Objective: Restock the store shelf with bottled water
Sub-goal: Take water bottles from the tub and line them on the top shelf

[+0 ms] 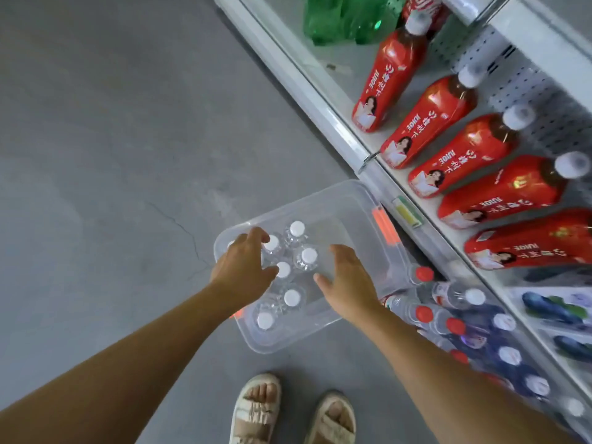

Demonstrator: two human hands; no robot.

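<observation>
Plainly, the trouble here starts on the left. The left hand [243,270] reaches down into the clear bin [349,216] on the floor [96,155], its fingers curled over the white caps of the water bottles [309,255]; whether it has truly closed on one I cannot tell, since the hand hides what is under it. About 6 caps show, packed close in the bin's left half. Pulling 1 up from such a tight cluster could tip its neighbours, and a loose hold on a smooth cap or neck may let the bottle slip back.

The right hand [349,283] hovers with fingers spread and relaxed, holding nothing, over the bare right half of the bin. If it grabs late or off-centre, the light bin may slide on the smooth floor.

Further right, the bottom shelf [448,238] already holds bottles with red and white caps [424,314], crowded just beside the bin's corner. Pushing new water in there could topple them. Above, the red juice bottles [429,120] stand in a row near the shelf edge, and a rising arm might brush them off.
</observation>
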